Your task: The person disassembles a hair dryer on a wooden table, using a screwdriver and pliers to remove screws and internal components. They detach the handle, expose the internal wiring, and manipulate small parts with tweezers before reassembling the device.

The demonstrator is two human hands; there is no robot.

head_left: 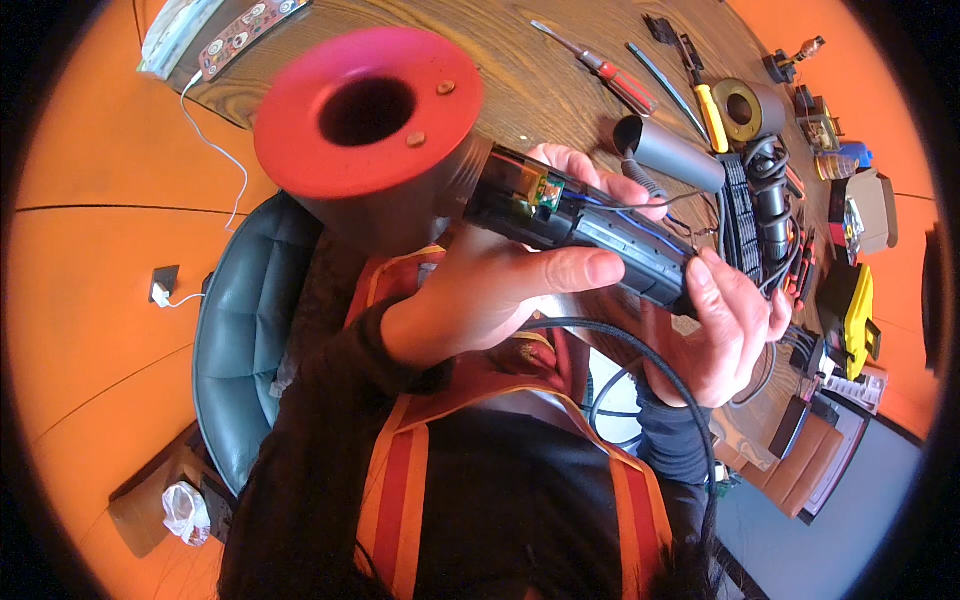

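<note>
A hair dryer (pixel 285 140) with a round red-pink face and a hollow centre lies tilted across both hands. Its handle (pixel 640 250) has no outer cover, so a small green circuit board (pixel 548 192), blue and dark wires and a black inner body show. My left hand (pixel 490 290) wraps around this handle, thumb along the near side and fingertips showing beyond it. At the handle's tail end, my right hand (pixel 725 325) grips between thumb and fingers. A black cord (pixel 655 355) loops below the handle and runs down past my right forearm.
On the wooden table are a grey tube (pixel 675 155), a red-handled screwdriver (pixel 625 88), a yellow-handled tool (pixel 712 118), another round dryer head (pixel 750 108) and coiled cables (pixel 770 190). A yellow case (pixel 858 318) stands farther right. A green padded chair (pixel 250 340) is at left.
</note>
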